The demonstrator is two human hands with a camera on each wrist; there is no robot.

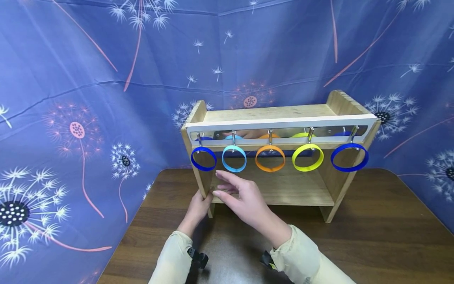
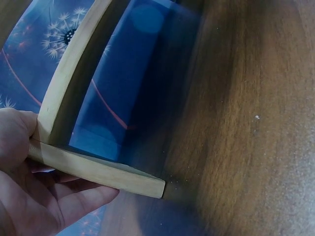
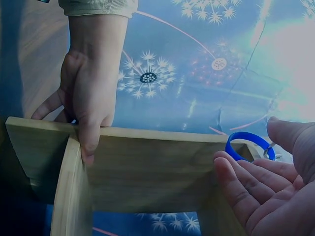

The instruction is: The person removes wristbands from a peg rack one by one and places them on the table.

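Observation:
A wooden shelf rack point(image 1: 294, 187) stands on the table. My left hand point(image 1: 198, 207) grips the rack's left side panel near the lower board, thumb on the inner side; in the left wrist view the fingers of that hand point(image 2: 32, 191) lie along the panel's outer face. Just right of it, my right hand point(image 1: 244, 197) is raised in front of the rack, fingers extended and holding nothing. Its fingertips are below and near the left dark blue ring point(image 1: 203, 159). A light blue ring point(image 1: 234, 158), orange ring point(image 1: 270, 158) and yellow ring point(image 1: 307, 157) hang further right.
Another dark blue ring point(image 1: 349, 157) hangs at the right end. Metal hooks on a white-edged metal strip point(image 1: 283, 121) along the rack's front carry the rings. Brown wooden table point(image 1: 386, 228) lies beneath, with blue dandelion-print cloth point(image 1: 283, 47) behind.

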